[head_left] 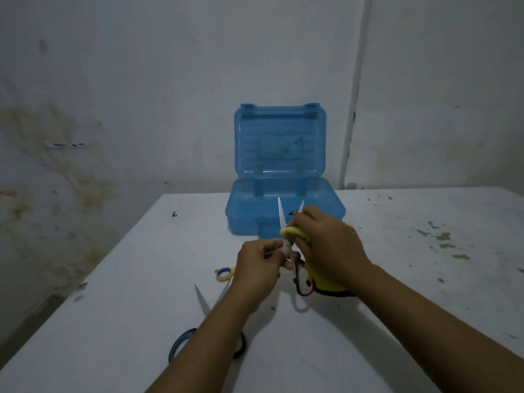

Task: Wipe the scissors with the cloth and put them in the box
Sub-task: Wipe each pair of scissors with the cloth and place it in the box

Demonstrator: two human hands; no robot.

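My left hand [259,265] grips a pair of scissors with black and orange handles [301,282], held upright with the blades [280,215] spread apart and pointing up. My right hand [326,239] presses a yellow cloth [292,231] around the right blade. The cloth hangs down below my right wrist. A blue plastic box [283,214] stands open just behind the hands, its lid upright against the wall. Two more pairs of scissors lie on the table: one with yellow and blue handles [224,274], one with dark blue handles [181,344], partly under my left forearm.
The white table [113,307] has stains and flecks at the right side [442,236]. Its left edge runs diagonally from the back to the near left. A stained wall and a white pipe [351,109] stand right behind the box.
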